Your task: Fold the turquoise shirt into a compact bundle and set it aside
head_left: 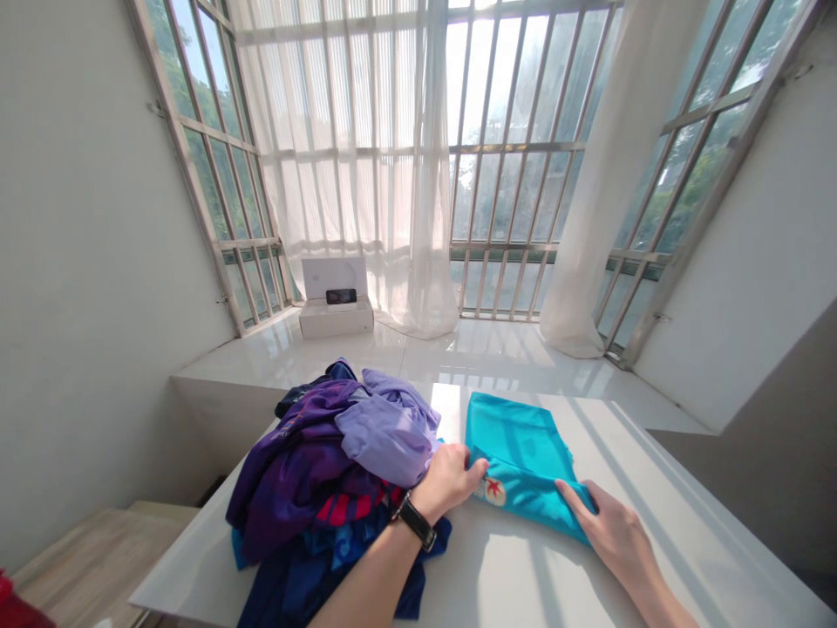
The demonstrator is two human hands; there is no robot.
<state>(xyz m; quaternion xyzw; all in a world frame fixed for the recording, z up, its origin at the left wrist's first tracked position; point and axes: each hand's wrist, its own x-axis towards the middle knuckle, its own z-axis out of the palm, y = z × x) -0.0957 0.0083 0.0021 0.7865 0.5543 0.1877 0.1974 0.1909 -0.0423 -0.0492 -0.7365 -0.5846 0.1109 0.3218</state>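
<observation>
A turquoise garment lies on the white table, its near part folded over into a band that shows a round print with a red star. My left hand, with a black watch on the wrist, grips the left end of that fold, thumb on top. At the right end, my right hand holds the fold between thumb and fingers; the fingers underneath are hidden. Just left of my left hand is a heap of crumpled clothes: a lilac garment on top, a purple garment beside it, and dark blue garments below.
Behind the white table runs a glossy window ledge. On it stands a white box with a phone propped on it. White curtains hang before barred windows. A wooden surface is at the lower left.
</observation>
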